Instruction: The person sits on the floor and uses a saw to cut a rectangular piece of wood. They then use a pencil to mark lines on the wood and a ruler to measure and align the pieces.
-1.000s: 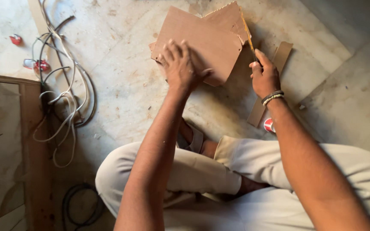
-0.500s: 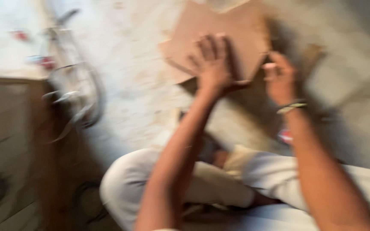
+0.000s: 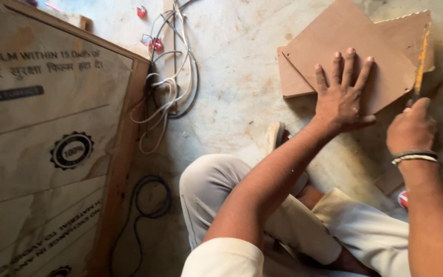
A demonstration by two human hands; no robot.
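Head view, looking down at a pale, stained stone floor (image 3: 242, 102).

Brown fibreboard (image 3: 355, 46) flat on floor, matte, smooth, cut to an angular slab with one corner toward top of frame. Second, smaller piece (image 3: 293, 77) tucked under its left edge; third (image 3: 403, 33) under its right, upper edge ragged.

Left hand (image 3: 342, 95) flat on near corner of board, fingers spread and pointing up-frame, thumb out to the right, palm pressed down.

Right hand (image 3: 411, 128) just right of board's near corner, closed in a fist round handle of saw (image 3: 421, 56); beaded bracelet at wrist. Blade thin, rust-orange, long axis almost straight up-frame from the fist, tip leaning slightly right, running along board's right edge. Whether teeth touch the board: cannot tell.

Below board: bent knees in light trousers (image 3: 365, 231), a sandal (image 3: 275, 136) showing beside the left forearm.

Left of board: tangle of white and grey cable (image 3: 167, 92), two small red bits near its upper end. Further left, a large printed panel (image 3: 42, 133) with wooden edge, glossy film over it. Black cable loop (image 3: 152, 197) beside its lower edge.
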